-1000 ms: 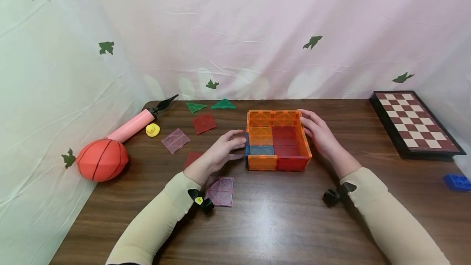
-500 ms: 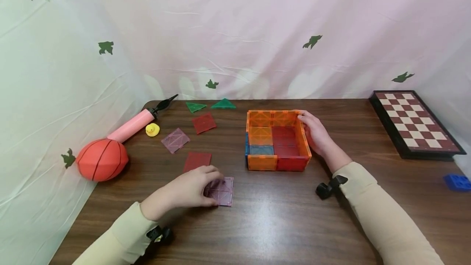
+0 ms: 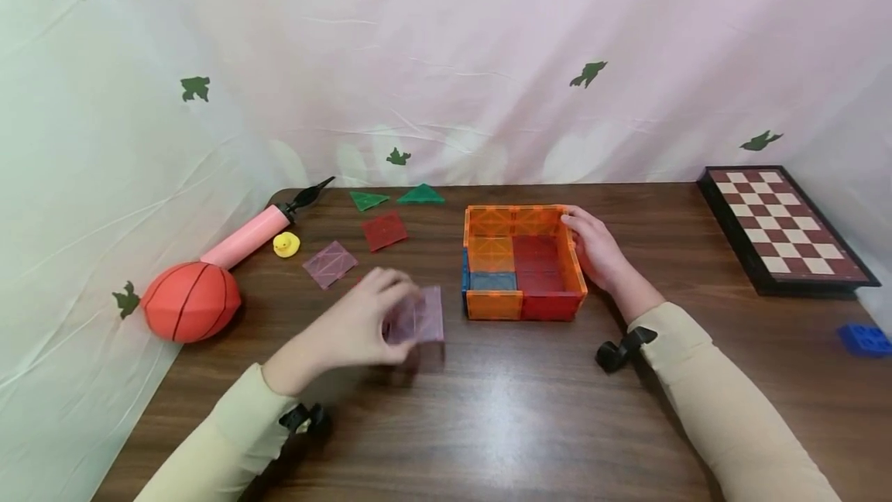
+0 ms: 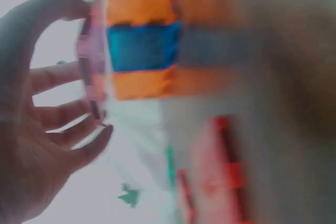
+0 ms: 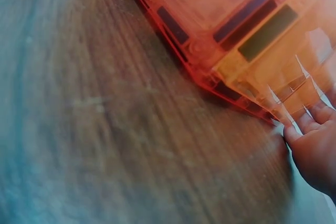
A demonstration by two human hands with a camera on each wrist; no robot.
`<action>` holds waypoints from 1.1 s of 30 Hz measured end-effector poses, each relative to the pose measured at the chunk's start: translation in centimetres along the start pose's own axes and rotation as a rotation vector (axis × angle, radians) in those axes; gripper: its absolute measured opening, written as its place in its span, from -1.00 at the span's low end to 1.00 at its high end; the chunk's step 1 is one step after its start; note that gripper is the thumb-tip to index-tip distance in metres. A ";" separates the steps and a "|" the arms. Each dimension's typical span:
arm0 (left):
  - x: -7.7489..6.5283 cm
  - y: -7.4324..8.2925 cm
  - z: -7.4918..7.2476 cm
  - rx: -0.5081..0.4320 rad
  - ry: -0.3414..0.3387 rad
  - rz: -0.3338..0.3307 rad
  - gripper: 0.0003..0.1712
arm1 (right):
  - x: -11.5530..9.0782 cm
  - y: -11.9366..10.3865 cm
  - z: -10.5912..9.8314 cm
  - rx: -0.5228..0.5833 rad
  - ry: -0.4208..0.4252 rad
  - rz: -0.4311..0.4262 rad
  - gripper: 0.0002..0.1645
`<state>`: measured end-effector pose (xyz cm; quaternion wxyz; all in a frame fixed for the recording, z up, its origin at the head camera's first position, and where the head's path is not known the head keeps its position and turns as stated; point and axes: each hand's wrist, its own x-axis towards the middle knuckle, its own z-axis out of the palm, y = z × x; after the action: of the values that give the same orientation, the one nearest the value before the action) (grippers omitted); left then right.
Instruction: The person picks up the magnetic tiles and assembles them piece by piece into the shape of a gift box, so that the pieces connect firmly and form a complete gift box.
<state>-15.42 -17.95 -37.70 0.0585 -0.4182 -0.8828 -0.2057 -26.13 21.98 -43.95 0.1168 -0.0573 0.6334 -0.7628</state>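
My left hand (image 3: 365,316) pinches a clear purple square magnetic tile (image 3: 425,316) between thumb and fingers, lifted off the table. In the left wrist view the purple tile (image 4: 93,51) is seen edge-on, with the box's blue and orange side beyond it. An open-topped box of magnetic tiles (image 3: 550,307), orange, red and blue, stands to the right of that hand. My right hand (image 3: 599,250) rests against the box's right side near the back corner. In the right wrist view its fingers lie along the orange wall (image 5: 273,30), not curled round it.
Flat on the table lie another purple tile (image 3: 330,264), a red tile (image 3: 385,231) and two green triangles (image 3: 421,194). At left are a yellow duck (image 3: 286,245), a red ball (image 3: 190,302) and a pink pump (image 3: 247,237). A chessboard (image 3: 787,223) and blue brick (image 3: 864,339) stand right.
My left hand left the box's left side, took hold of the purple tile from the table and raised it. The right hand stays at the box.
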 end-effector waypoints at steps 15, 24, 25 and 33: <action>13.7 -3.4 0.8 -0.049 0.014 -0.060 -0.39 | 0.2 0.0 -0.1 0.035 -0.012 -0.004 -0.59; 16.3 -3.9 2.1 -0.050 -0.062 -0.103 -0.39 | 0.3 0.0 -0.1 0.015 -0.015 -0.006 -0.58; 16.4 -3.8 2.1 -0.052 -0.071 -0.106 -0.39 | 0.3 -0.1 -0.1 0.013 -0.015 -0.005 -0.57; 16.7 -3.9 2.6 -0.065 -0.109 -0.134 -0.37 | 0.1 0.0 0.0 -0.012 -0.005 -0.024 -0.60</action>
<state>-28.96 -7.11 -36.71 -0.0171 -0.3704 -0.9035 -0.2148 -26.24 21.99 -44.00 0.1089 -0.0676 0.6370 -0.7602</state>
